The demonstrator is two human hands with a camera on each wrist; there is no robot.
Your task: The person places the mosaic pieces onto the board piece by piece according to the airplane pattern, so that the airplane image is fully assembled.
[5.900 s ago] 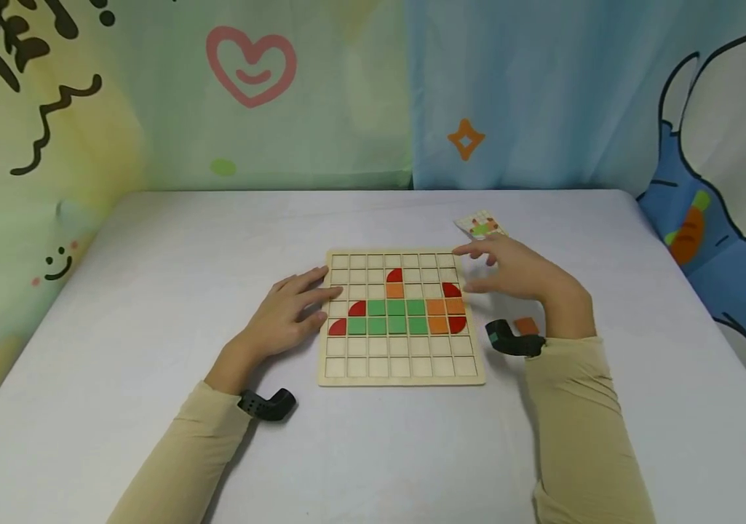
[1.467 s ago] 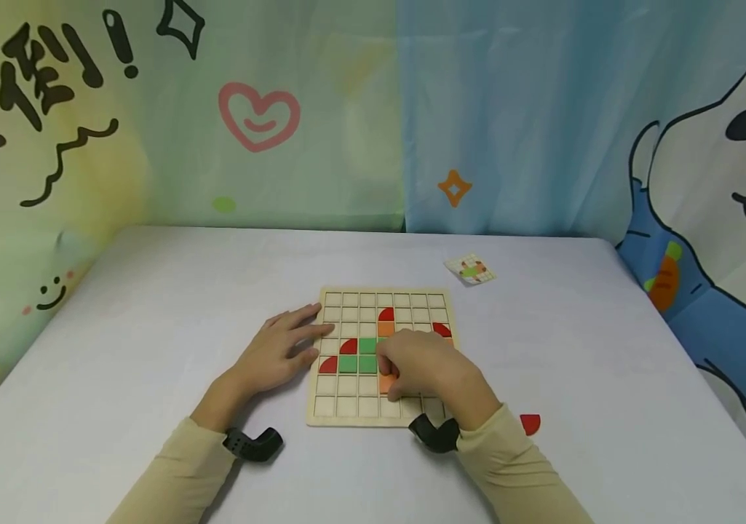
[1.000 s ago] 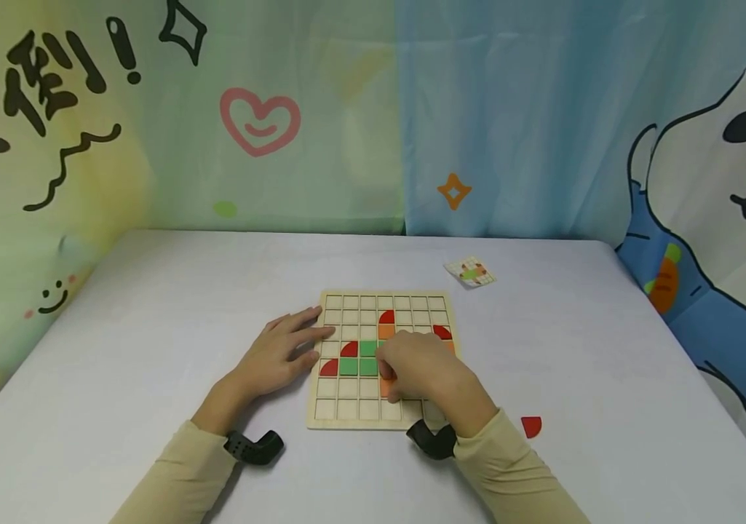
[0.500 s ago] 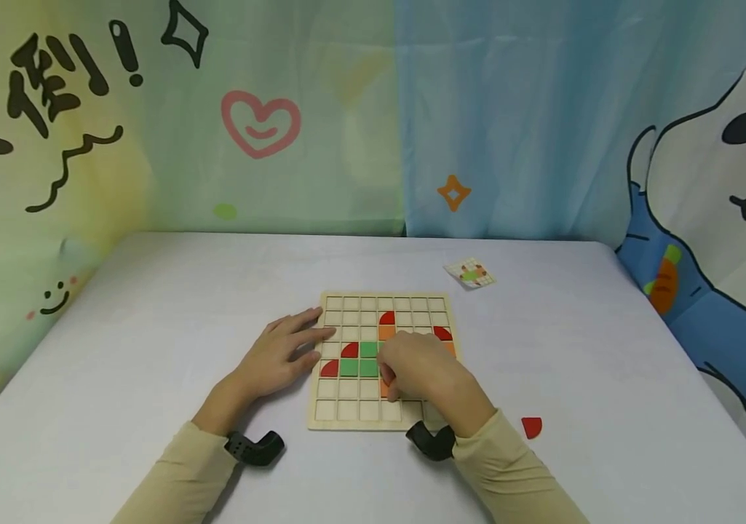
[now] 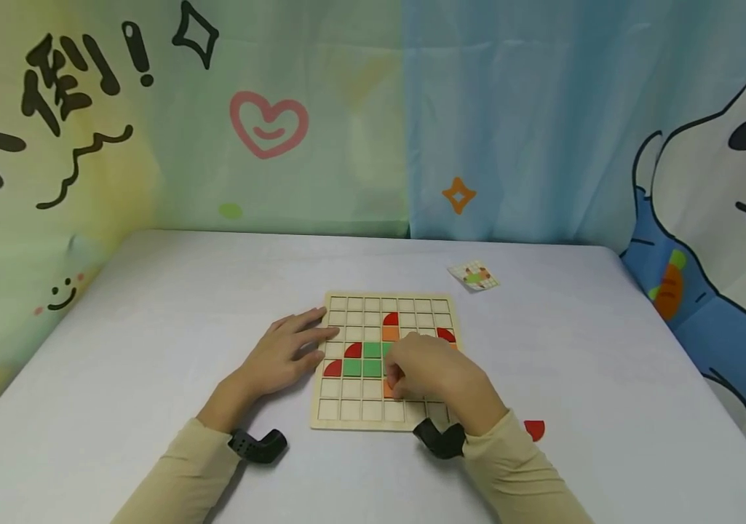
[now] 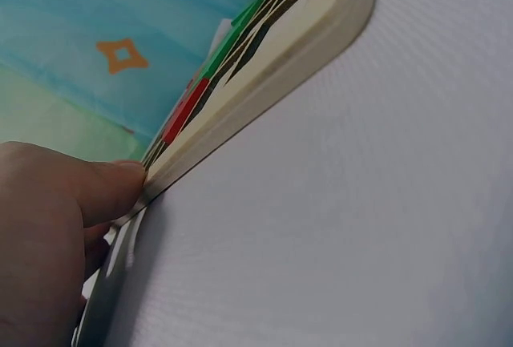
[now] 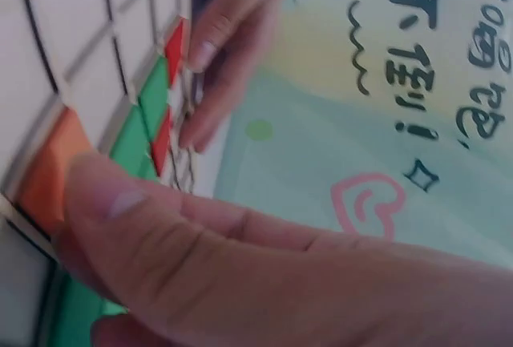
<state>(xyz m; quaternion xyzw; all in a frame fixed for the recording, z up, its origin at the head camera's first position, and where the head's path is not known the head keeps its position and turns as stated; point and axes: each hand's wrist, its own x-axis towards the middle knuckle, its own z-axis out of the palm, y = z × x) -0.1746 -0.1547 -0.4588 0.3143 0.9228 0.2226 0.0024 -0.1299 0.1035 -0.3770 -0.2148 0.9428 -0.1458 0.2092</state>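
Note:
A wooden grid board (image 5: 346,415) lies on the table with green tiles (image 5: 371,368), red quarter-round tiles (image 5: 391,319) and orange tiles (image 5: 390,333) in its cells. My left hand (image 5: 286,354) rests at its left edge, fingers extended onto the rim; in the left wrist view the thumb (image 6: 112,191) touches the board's side. My right hand (image 5: 431,367) is over the middle of the board, fingers curled, pinching an orange square tile (image 7: 52,171) at a cell just below the green rows. The hand hides the tiles on the board's right side.
A single red quarter-round tile (image 5: 534,430) lies on the white table to the right, beside the right sleeve. Behind the board is a small pattern card (image 5: 474,276). Each wrist wears a black camera mount (image 5: 258,446). A printed curtain (image 5: 346,145) hangs behind the table.
From the board's upper right edge, my right hand has moved to its middle, and an orange tile now shows below the green rows. It has held nearly still lately. The left hand stays put.

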